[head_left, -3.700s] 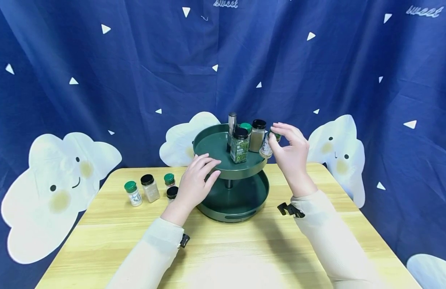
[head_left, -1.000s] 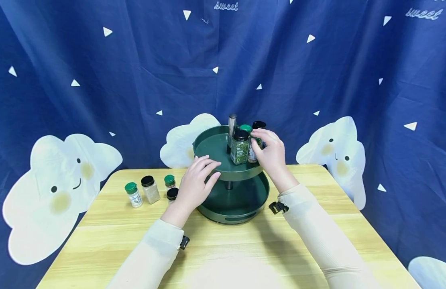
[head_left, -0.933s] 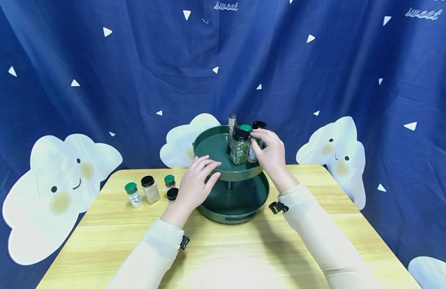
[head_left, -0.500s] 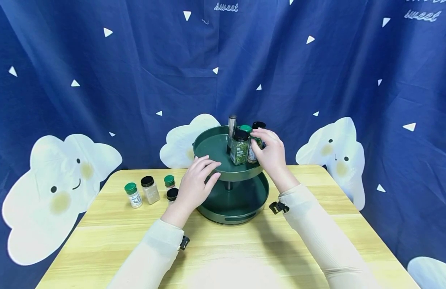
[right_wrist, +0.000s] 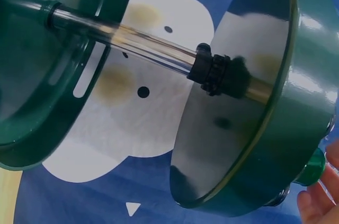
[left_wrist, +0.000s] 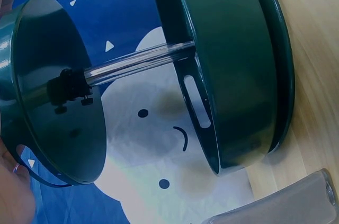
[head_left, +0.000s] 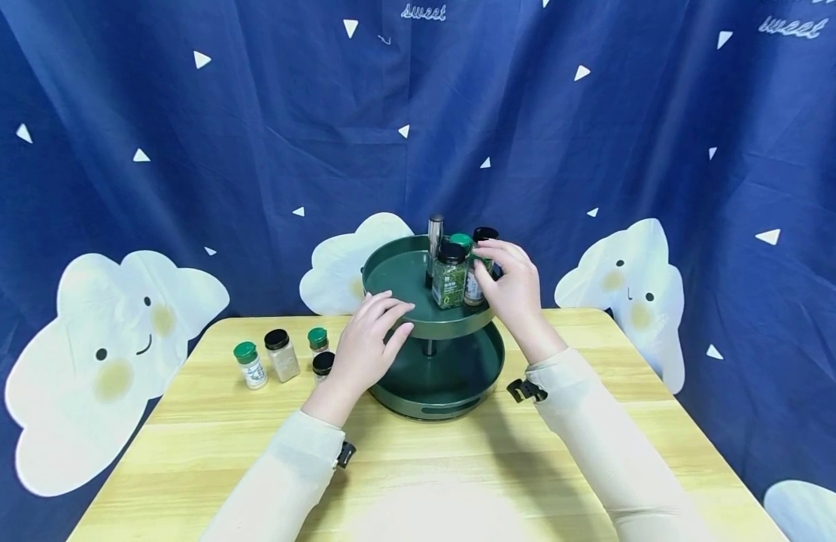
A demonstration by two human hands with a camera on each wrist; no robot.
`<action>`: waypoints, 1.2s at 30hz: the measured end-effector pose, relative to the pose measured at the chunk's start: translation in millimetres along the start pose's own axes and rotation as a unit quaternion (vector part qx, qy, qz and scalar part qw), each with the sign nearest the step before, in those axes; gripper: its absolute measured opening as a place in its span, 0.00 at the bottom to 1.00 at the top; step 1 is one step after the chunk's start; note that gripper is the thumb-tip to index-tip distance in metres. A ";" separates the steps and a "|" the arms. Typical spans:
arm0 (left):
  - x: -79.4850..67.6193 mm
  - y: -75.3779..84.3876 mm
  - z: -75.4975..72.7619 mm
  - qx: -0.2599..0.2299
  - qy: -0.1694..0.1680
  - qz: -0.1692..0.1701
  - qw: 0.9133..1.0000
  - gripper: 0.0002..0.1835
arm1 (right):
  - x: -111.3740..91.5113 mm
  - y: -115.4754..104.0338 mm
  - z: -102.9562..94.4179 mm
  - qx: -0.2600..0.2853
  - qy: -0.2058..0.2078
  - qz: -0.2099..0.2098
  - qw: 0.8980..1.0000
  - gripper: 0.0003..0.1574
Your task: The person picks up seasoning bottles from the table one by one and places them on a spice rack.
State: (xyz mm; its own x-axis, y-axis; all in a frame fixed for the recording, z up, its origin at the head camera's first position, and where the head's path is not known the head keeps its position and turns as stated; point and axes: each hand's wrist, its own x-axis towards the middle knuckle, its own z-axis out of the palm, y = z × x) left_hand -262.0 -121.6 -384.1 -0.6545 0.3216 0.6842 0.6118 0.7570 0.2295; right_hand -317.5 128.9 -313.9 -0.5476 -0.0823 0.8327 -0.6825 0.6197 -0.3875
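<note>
A two-tier dark green turntable rack (head_left: pixel 445 329) stands on the table. On its upper tier, a small green-capped spice shaker (head_left: pixel 473 291) stands beside a black-capped jar of green herbs (head_left: pixel 450 282). My right hand (head_left: pixel 515 290) is at that shaker, thumb and fingers spread loosely about its cap; the right wrist view has the fingers beside the green cap (right_wrist: pixel 312 168). Fingers of my left hand (head_left: pixel 366 342) rest on the upper tier's front-left rim. Behind stand another black-capped jar (head_left: pixel 485 233), partly hidden, a second green cap (head_left: pixel 461 240) and a tall silver cylinder (head_left: pixel 435 237).
Left on the wooden table (head_left: pixel 418 467) are a green-capped white shaker (head_left: pixel 252 369), a square black-capped jar (head_left: pixel 283 360), another green-capped shaker (head_left: pixel 317 339) and a black-capped jar (head_left: pixel 323 363) partly behind my left hand. A blue curtain (head_left: pixel 418 113) hangs behind.
My right hand has brought the shaker from the upper tier's right edge leftward to beside the herb jar. Lately that hand shifts slightly right while the shaker stays. My left hand keeps its place.
</note>
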 end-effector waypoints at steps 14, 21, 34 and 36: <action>0.8 1.6 -1.0 0.000 -0.005 -0.008 1.000 0.18 | -5.9 -5.8 -9.7 0.005 0.005 -0.010 1.000 0.10; 0.6 1.6 -0.5 0.000 -0.008 -0.010 1.000 0.18 | -12.2 -10.7 -16.9 0.020 0.012 -0.016 1.000 0.10; 1.4 1.9 -0.4 -0.002 -0.007 -0.010 1.000 0.18 | -24.9 -14.6 -29.1 0.037 0.016 -0.021 0.999 0.10; 1.4 1.7 -0.2 -0.001 -0.007 -0.010 1.000 0.18 | -27.0 -15.0 -30.4 0.039 0.015 -0.022 0.999 0.11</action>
State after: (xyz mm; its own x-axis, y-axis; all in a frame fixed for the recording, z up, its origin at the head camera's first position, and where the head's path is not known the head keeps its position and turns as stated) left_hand -261.8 -120.0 -382.6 -0.6722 0.3141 0.6705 0.6000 0.7616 0.2449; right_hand -277.8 145.5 -318.6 -0.5013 -0.0837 0.8612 -0.7425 0.5526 -0.3785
